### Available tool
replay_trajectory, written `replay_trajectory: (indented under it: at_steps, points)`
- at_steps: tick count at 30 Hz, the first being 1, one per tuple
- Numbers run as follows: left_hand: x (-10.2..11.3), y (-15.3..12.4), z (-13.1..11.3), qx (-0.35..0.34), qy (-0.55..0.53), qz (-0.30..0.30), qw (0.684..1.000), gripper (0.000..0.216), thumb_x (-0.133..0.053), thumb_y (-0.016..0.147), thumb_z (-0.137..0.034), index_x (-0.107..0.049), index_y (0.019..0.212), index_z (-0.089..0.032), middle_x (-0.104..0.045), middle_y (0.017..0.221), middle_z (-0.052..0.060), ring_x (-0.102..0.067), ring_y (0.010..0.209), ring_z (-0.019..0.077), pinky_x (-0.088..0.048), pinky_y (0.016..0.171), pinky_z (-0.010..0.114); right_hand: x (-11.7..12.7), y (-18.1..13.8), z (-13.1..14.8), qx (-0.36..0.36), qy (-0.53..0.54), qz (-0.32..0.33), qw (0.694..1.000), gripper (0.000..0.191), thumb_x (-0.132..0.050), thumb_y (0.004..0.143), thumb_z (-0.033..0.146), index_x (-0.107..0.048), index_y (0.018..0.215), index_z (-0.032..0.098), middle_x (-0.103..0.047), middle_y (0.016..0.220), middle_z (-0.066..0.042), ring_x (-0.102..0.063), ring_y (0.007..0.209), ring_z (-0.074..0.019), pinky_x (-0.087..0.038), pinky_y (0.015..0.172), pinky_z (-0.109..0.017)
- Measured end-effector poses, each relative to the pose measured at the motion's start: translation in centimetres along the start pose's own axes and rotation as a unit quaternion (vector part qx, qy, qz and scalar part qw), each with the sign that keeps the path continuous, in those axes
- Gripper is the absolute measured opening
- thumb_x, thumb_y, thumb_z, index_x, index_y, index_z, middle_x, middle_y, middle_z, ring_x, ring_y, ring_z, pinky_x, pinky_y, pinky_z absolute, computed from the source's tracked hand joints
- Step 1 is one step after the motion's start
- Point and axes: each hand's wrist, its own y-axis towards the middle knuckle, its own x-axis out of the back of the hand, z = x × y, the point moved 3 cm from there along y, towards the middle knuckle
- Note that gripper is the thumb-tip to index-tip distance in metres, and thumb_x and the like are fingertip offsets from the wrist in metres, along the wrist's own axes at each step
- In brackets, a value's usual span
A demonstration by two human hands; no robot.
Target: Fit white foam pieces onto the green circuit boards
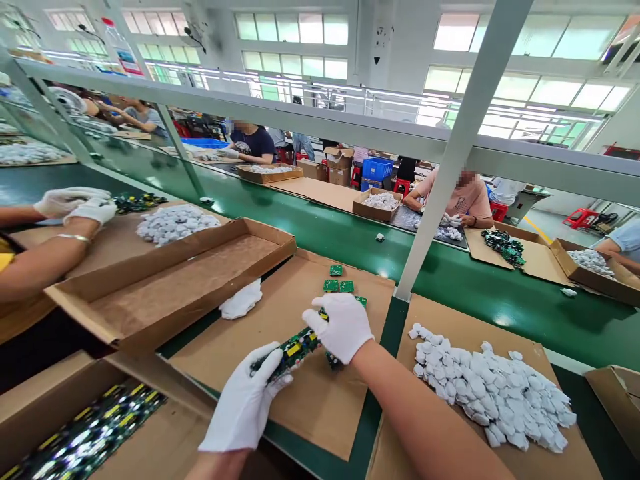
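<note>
Both my hands wear white gloves and together hold a long green strip of circuit boards [294, 350] over a brown cardboard sheet [310, 400]. My left hand [250, 400] grips the strip's near end. My right hand [341, 327] closes over its far end. A few small separate green boards [339, 285] lie on the cardboard just beyond my right hand. A crumpled white glove [242, 300] rests at the sheet's left edge.
A heap of white plastic parts [493, 390] lies on cardboard to my right. An empty cardboard tray [170, 280] sits left, a box of board strips [83, 433] lower left. A white post [450, 160] rises from the green conveyor [475, 287]. Other gloved workers sit around.
</note>
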Motion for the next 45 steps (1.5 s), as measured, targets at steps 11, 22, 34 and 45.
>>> replay_trajectory:
  at_steps: [11, 22, 34, 45]
  points:
    - [-1.0, -0.9, 0.3, 0.048, -0.082, 0.111, 0.989, 0.044, -0.085, 0.051, -0.036, -0.066, 0.086, -0.018, -0.065, 0.079, 0.001, -0.058, 0.062, 0.0134, -0.042, 0.04, 0.018, -2.6, -0.6, -1.0, -0.065, 0.084, 0.122, 0.987, 0.046, -0.032, 0.09, 0.055, -0.042, 0.061, 0.02, -0.04, 0.046, 0.007, -0.04, 0.031, -0.0077, -0.035, 0.032, -0.02]
    - [-1.1, 0.2, 0.7, -0.028, -0.096, 0.021, 0.995, 0.039, -0.076, 0.057, -0.051, -0.064, 0.079, -0.02, -0.064, 0.084, 0.0, -0.059, 0.073, 0.0146, -0.049, 0.054, 0.021, -3.2, -2.6, 1.7, 0.028, -0.193, 0.095, 0.976, 0.035, -0.055, 0.078, 0.054, -0.064, 0.079, 0.021, -0.067, 0.075, -0.005, -0.062, 0.071, -0.0211, -0.045, 0.065, -0.03]
    - [-3.2, 5.0, -2.3, -0.122, 0.121, 0.099, 0.98, 0.048, -0.035, 0.083, -0.062, -0.054, 0.077, -0.019, -0.054, 0.055, -0.001, -0.051, 0.044, 0.0127, -0.042, 0.042, 0.025, -2.5, -0.6, -0.5, -0.035, 0.041, 0.101, 0.993, 0.061, -0.02, 0.088, 0.063, -0.057, 0.078, 0.017, -0.06, 0.055, -0.001, -0.055, 0.04, -0.0124, -0.041, 0.039, -0.022]
    - [1.2, 6.0, -2.6, -0.305, 0.304, 0.144, 0.891, 0.043, -0.061, 0.074, -0.042, -0.063, 0.112, -0.022, -0.047, 0.138, 0.006, -0.025, 0.137, 0.025, -0.013, 0.115, 0.042, -2.1, -1.7, -3.9, 0.094, -0.126, -0.02, 0.987, 0.039, -0.053, 0.082, 0.035, -0.062, 0.117, 0.017, -0.052, 0.131, -0.013, -0.042, 0.124, -0.0289, -0.027, 0.107, -0.048]
